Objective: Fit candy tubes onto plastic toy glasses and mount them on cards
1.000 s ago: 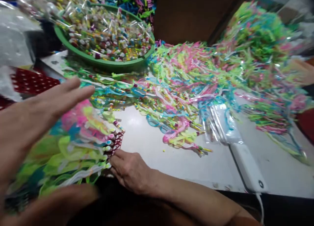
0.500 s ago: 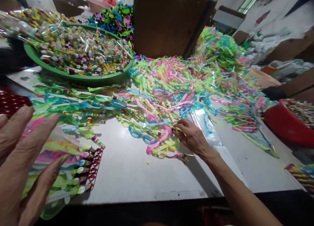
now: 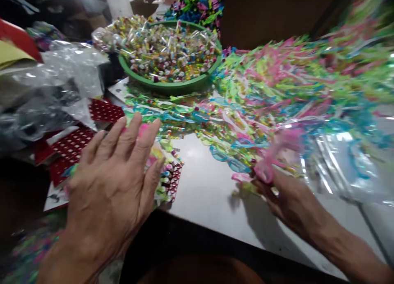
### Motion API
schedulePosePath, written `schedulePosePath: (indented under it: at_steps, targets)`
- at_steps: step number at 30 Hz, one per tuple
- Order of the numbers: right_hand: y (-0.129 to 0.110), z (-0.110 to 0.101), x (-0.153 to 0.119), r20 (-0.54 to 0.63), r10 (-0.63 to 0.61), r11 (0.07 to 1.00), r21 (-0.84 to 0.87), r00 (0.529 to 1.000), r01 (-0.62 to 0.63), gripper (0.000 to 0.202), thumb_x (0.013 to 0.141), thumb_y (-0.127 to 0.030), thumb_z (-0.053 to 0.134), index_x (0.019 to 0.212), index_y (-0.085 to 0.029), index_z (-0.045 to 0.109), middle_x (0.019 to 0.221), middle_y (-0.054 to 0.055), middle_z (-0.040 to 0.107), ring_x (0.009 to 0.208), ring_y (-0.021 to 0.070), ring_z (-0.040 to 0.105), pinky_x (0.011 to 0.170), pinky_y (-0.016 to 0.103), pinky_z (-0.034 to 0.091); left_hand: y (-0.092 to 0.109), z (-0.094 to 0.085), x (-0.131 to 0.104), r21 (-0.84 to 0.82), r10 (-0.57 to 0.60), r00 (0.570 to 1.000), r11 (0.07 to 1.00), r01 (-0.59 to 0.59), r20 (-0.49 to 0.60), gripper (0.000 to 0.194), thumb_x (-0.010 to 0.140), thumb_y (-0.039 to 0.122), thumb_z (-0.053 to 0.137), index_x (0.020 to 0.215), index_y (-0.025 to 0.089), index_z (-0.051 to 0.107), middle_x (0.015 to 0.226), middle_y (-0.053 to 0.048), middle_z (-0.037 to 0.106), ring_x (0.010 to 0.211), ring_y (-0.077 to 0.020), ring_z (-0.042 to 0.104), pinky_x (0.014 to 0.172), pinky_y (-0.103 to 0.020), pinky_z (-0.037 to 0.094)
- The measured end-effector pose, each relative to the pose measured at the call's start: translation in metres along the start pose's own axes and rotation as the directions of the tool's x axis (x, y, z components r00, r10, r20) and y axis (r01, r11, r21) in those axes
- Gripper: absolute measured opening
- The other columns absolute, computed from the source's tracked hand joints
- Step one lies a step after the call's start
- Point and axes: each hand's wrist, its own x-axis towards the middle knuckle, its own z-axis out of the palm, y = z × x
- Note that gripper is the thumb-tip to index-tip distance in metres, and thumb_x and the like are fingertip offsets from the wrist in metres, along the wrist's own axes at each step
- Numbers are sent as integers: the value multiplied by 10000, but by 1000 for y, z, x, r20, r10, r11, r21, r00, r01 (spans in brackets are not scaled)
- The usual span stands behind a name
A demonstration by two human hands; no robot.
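My left hand [image 3: 112, 181] lies flat with fingers spread over a row of colourful pieces with white-tipped tubes [image 3: 165, 175]. The edge of a red patterned card [image 3: 176, 183] shows beside them; the rest is hidden by the hand. To the right, my right hand [image 3: 291, 200] is closed on pink plastic toys [image 3: 265, 167], thin see-through loops smeared by motion. A yellow-green piece [image 3: 246, 190] hangs below the fingers, just over the white table [image 3: 200, 189]. Behind the hands, a line of similar toys with beaded tubes [image 3: 229, 152] stretches along the table.
A green basin [image 3: 172, 86] full of small filled tubes stands at the back. A large heap of bright plastic toys [image 3: 283, 70] leans before a brown box [image 3: 261, 17]. Clear plastic bags [image 3: 341, 165] lie at right; red dotted cards [image 3: 72, 144] and more bags [image 3: 46, 99] at left.
The view has swung left. My right hand has drawn back toward the front edge with pink toys in it. My left hand remains spread over the row at the card.
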Motion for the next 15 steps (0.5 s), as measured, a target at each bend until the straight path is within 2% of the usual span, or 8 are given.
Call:
schedulePosePath:
  at_steps: [2, 4, 6, 9, 11, 13, 15]
  targets:
    - [-34, 26, 3, 20, -92, 968, 236, 996, 85, 189, 893, -134, 401, 943, -220, 563, 801, 65, 657, 664, 210, 642, 572, 306, 507, -1, -3, 1, -19, 9, 1000, 1000, -9, 4, 506, 967, 340, 286, 1417, 128, 382, 1475, -144, 402, 1371, -315, 349, 1116, -532, 302]
    - [-60, 57, 6, 14, -169, 920, 362, 986, 153, 299, 899, -99, 376, 1027, -251, 599, 924, 60, 683, 762, 206, 667, 652, 320, 546, -3, -4, 0, -45, 5, 1000, 999, -5, 1, 509, 973, 347, 266, 1412, 119, 388, 1478, -130, 402, 1378, -305, 338, 1122, -523, 298]
    - [-77, 88, 12, 2, -210, 895, 402, 978, 191, 356, 903, -87, 363, 1077, -268, 615, 966, 58, 686, 795, 208, 667, 680, 337, 557, -5, -4, -1, -65, 5, 1000, 998, -5, 2, 516, 973, 360, 261, 1412, 121, 387, 1486, -126, 390, 1385, -308, 323, 1132, -520, 280]
    - [-88, 120, 26, -16, -219, 878, 432, 976, 204, 245, 903, -127, 399, 986, -206, 616, 859, 76, 671, 770, 215, 648, 689, 347, 553, -7, -2, -3, -86, 0, 1000, 996, -1, -4, 512, 970, 375, 265, 1418, 155, 379, 1503, -107, 368, 1395, -303, 305, 1143, -514, 251]
    - [-90, 123, 37, -6, -229, 864, 459, 973, 206, 194, 899, -140, 407, 922, -188, 594, 832, 74, 655, 769, 203, 631, 709, 333, 541, -8, -1, -3, -97, -4, 1000, 995, 4, 1, 513, 969, 387, 264, 1423, 171, 369, 1512, -100, 355, 1403, -294, 288, 1148, -507, 236]
    - [-91, 114, 48, 72, -295, 833, 508, 953, 220, 184, 892, -127, 408, 858, -193, 577, 809, 48, 640, 738, 174, 612, 694, 289, 524, -9, -1, -4, -99, -2, 1000, 995, 2, 0, 522, 974, 399, 242, 1424, 166, 367, 1510, -106, 359, 1407, -290, 280, 1149, -500, 228]
    - [-93, 99, 59, 182, -368, 811, 543, 912, 219, 187, 874, -99, 437, 779, -197, 566, 766, 12, 620, 676, 143, 587, 648, 242, 498, -9, -1, -4, -100, 5, 1000, 995, -4, 9, 563, 977, 442, 198, 1422, 144, 374, 1506, -126, 361, 1402, -301, 287, 1146, -503, 228]
